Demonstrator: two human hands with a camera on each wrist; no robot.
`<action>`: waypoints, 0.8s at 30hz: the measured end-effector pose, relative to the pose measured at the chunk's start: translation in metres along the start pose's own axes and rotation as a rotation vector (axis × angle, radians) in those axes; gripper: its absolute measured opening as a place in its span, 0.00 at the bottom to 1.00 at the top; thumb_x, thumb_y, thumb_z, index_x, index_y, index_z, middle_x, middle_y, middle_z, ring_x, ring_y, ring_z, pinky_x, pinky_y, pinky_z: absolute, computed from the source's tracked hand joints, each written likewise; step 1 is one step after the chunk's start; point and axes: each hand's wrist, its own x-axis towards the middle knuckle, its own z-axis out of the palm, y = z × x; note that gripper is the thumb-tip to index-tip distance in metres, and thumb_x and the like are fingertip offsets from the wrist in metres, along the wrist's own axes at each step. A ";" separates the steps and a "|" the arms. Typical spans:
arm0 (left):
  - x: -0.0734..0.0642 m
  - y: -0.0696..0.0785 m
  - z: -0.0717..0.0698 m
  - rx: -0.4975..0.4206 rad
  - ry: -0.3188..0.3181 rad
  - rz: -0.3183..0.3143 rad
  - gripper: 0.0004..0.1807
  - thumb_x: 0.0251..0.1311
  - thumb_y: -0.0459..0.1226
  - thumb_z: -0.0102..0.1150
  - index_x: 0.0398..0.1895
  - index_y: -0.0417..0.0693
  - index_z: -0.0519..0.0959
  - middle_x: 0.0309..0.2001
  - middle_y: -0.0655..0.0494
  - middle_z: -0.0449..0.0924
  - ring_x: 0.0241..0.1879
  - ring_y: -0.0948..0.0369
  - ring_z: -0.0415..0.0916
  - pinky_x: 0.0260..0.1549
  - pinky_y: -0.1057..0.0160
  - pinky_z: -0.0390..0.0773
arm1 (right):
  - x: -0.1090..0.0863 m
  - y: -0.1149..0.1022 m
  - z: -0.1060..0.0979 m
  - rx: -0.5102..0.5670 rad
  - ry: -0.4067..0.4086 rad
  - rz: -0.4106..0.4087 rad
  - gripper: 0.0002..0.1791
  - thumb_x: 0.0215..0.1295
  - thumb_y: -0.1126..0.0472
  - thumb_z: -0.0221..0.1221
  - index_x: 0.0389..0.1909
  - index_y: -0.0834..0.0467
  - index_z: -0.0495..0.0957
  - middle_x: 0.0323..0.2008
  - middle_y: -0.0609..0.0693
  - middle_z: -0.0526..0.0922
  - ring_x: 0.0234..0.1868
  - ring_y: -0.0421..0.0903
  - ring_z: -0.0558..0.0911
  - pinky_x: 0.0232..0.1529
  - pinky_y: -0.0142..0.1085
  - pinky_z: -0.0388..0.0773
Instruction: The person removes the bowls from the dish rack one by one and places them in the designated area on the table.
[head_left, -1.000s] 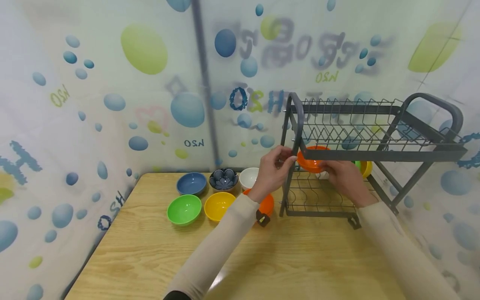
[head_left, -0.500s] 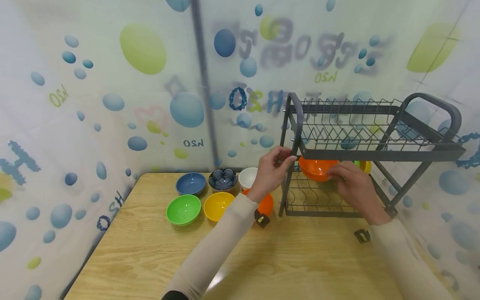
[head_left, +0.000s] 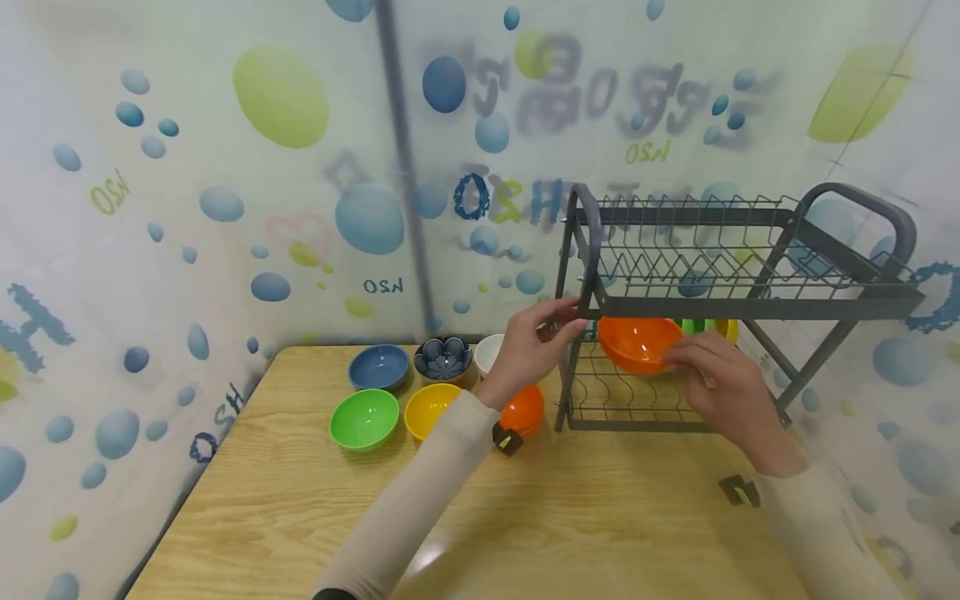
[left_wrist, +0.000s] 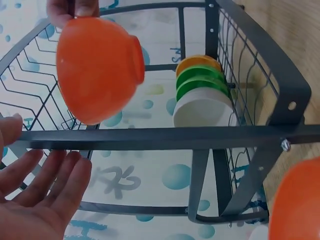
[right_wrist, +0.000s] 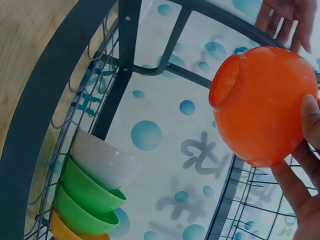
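The orange bowl [head_left: 641, 343] opens upward — its base [left_wrist: 139, 59] points down

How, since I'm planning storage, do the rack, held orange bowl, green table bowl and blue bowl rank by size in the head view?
1. Rack
2. Held orange bowl and green table bowl: too alike to rank
3. Blue bowl

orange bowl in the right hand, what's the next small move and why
I'd probably lower the orange bowl toward the dish rack's lower tier, next to the white bowl. The right hand holds it between the tiers, and the lower one already bears a row: white bowl, two green bowls, yellow bowl.
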 end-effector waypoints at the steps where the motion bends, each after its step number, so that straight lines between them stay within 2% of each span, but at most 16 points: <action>1: -0.002 -0.001 -0.001 0.000 -0.005 0.011 0.24 0.71 0.46 0.61 0.68 0.52 0.76 0.55 0.54 0.83 0.52 0.60 0.81 0.54 0.66 0.84 | 0.000 -0.002 -0.001 0.008 0.000 -0.004 0.14 0.48 0.81 0.67 0.35 0.65 0.87 0.35 0.54 0.87 0.40 0.46 0.79 0.59 0.14 0.68; 3: -0.007 -0.003 -0.004 0.007 -0.008 0.036 0.25 0.71 0.46 0.62 0.69 0.53 0.76 0.57 0.55 0.83 0.55 0.60 0.81 0.56 0.62 0.83 | -0.002 -0.004 -0.003 0.028 0.004 -0.013 0.11 0.52 0.79 0.67 0.35 0.65 0.87 0.35 0.54 0.87 0.41 0.46 0.79 0.60 0.15 0.69; 5: -0.012 -0.005 -0.008 0.021 -0.008 0.075 0.25 0.70 0.45 0.64 0.69 0.54 0.76 0.58 0.55 0.82 0.58 0.59 0.79 0.59 0.57 0.82 | -0.003 -0.008 -0.005 0.039 0.007 -0.012 0.04 0.62 0.71 0.65 0.35 0.65 0.87 0.35 0.54 0.87 0.42 0.45 0.79 0.61 0.16 0.69; 8: -0.022 -0.006 -0.013 0.087 -0.013 0.138 0.26 0.68 0.45 0.66 0.68 0.54 0.77 0.61 0.57 0.80 0.61 0.60 0.77 0.62 0.52 0.80 | -0.005 -0.014 -0.006 0.057 0.009 -0.002 0.16 0.75 0.56 0.59 0.36 0.64 0.87 0.36 0.54 0.87 0.43 0.43 0.79 0.62 0.16 0.70; 11: -0.033 -0.003 -0.018 0.170 -0.035 0.195 0.28 0.66 0.44 0.69 0.69 0.54 0.76 0.64 0.58 0.77 0.65 0.60 0.74 0.67 0.52 0.75 | -0.005 -0.020 -0.006 0.076 0.010 0.002 0.25 0.79 0.47 0.53 0.36 0.63 0.87 0.36 0.54 0.87 0.45 0.42 0.79 0.62 0.17 0.70; 16: -0.051 0.007 -0.024 0.266 -0.084 0.311 0.32 0.60 0.43 0.74 0.68 0.51 0.76 0.68 0.54 0.74 0.70 0.57 0.68 0.70 0.53 0.72 | -0.004 -0.032 -0.003 0.110 0.019 -0.028 0.22 0.78 0.49 0.55 0.34 0.62 0.87 0.35 0.53 0.88 0.47 0.41 0.80 0.63 0.19 0.71; 20: -0.063 0.017 -0.028 0.298 -0.125 0.394 0.33 0.57 0.43 0.76 0.66 0.49 0.77 0.68 0.54 0.74 0.71 0.58 0.66 0.71 0.57 0.71 | -0.003 -0.040 0.003 0.185 0.020 -0.078 0.20 0.78 0.52 0.56 0.33 0.61 0.86 0.34 0.53 0.87 0.46 0.43 0.82 0.62 0.21 0.73; 24: -0.074 0.024 -0.030 0.325 -0.166 0.484 0.31 0.58 0.43 0.76 0.65 0.48 0.78 0.66 0.55 0.75 0.71 0.58 0.67 0.70 0.60 0.72 | -0.002 -0.048 0.011 0.246 0.008 -0.117 0.18 0.78 0.55 0.56 0.33 0.61 0.86 0.34 0.54 0.87 0.43 0.44 0.82 0.62 0.22 0.74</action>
